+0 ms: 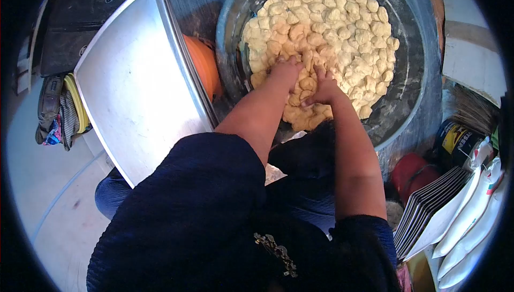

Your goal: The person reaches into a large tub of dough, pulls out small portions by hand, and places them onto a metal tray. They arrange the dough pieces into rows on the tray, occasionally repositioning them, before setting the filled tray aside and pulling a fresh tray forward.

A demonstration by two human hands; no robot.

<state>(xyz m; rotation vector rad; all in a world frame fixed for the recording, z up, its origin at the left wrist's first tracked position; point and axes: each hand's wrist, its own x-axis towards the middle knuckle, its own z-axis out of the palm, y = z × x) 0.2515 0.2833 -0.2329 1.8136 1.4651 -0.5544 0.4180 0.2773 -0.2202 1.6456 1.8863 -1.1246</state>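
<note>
A wide dark tub (409, 77) holds many pale yellow lumps of dough (353, 35), packed close together. Both of my hands reach into its near side. My left hand (288, 72) has its fingers bent down into the dough, their tips partly hidden among the lumps. Just to the right, my right hand (325, 89) lies on the dough with its thumb stretched away from the fingers. A few lumps show in the gap between the two hands.
A big metal tray (142, 77) leans at my left, beside an orange container (203, 67). Dark cases (80, 19) and a bag (56, 110) lie farther left. On the right are a red object (412, 174), stacked thin sheets (433, 206), white packets (471, 217) and a brush (471, 107).
</note>
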